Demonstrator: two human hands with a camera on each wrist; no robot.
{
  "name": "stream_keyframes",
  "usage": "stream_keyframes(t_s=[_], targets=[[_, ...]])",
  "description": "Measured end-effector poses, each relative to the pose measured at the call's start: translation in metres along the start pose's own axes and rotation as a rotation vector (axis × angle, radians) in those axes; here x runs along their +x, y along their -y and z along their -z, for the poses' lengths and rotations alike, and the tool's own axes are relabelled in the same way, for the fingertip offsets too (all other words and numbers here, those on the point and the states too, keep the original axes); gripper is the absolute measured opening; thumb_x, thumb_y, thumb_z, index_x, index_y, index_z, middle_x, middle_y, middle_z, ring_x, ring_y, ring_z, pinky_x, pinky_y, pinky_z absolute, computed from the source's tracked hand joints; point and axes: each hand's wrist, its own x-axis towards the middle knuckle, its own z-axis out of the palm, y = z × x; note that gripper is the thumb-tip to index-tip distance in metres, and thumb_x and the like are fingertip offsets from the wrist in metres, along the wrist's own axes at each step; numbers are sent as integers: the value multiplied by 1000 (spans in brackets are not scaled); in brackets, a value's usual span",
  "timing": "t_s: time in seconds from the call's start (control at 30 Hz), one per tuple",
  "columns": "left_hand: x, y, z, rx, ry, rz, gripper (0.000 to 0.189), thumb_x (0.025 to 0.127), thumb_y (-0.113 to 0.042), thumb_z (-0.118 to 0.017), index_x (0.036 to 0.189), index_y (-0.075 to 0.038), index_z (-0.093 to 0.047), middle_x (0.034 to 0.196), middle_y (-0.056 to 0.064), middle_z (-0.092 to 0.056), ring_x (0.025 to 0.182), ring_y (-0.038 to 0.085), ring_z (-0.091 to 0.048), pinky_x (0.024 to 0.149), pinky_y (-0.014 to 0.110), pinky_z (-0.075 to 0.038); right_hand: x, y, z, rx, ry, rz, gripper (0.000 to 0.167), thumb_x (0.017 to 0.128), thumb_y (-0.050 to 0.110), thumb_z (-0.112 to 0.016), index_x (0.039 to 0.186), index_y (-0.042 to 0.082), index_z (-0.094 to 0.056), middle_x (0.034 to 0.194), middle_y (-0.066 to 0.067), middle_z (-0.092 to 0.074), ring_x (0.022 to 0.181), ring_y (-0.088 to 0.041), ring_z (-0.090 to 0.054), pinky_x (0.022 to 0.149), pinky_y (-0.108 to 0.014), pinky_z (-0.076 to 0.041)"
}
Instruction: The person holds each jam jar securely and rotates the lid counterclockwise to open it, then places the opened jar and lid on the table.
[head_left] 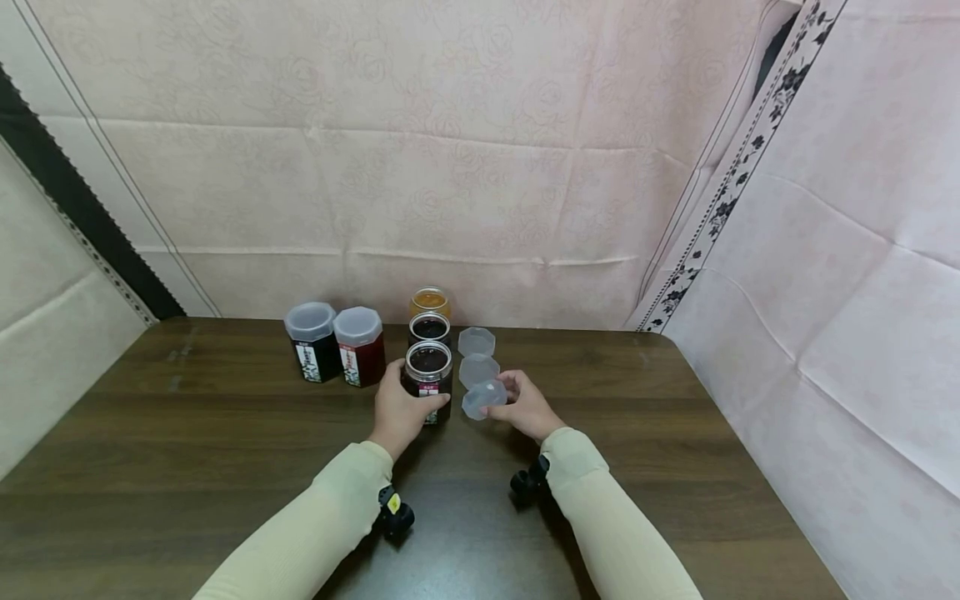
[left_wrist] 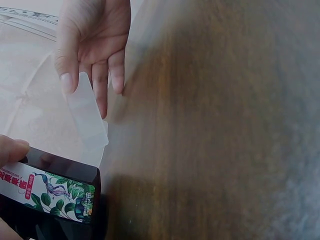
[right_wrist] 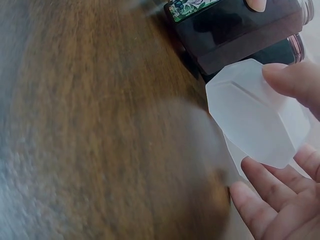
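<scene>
Left grip (head_left: 400, 410) is round a dark labelled jar (head_left: 431, 387), right grip (head_left: 529, 408) pinches a translucent lid (head_left: 482, 398) beside it. Loads of counter (head_left: 645, 450) right of both, back edge (head_left: 570, 330) beyond them.

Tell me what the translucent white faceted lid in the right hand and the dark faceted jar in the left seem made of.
The lid looks like thin, satin plastic: it is milky and translucent. The jar is glossy, with a clear rim; glass or hard plastic, I can't tell which.
</scene>
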Motion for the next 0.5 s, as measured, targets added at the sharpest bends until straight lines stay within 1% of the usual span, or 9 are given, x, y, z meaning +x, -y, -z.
stream_keyframes(t_s=[0.27,0.5], targets=[[0,0,-1,0,-9,-2,79,72,-13,-84,136,0,-40,131,19,-51,121,34,-49,107,50,-37,0,0,1,15,3,-4,54,81,9,-76,126,2,-46,126,-15,-53,114,-30,-55,97,-45,-46],[2,1,-4,-8,-18,2,79,71,-12,-84,135,0,-41,130,20,-51,120,34,-49,107,50,-38,0,1,2,-52,14,-23,57,81,14,-78,128,4,-47,128,-13,-53,115,-29,-51,96,-45,-45]])
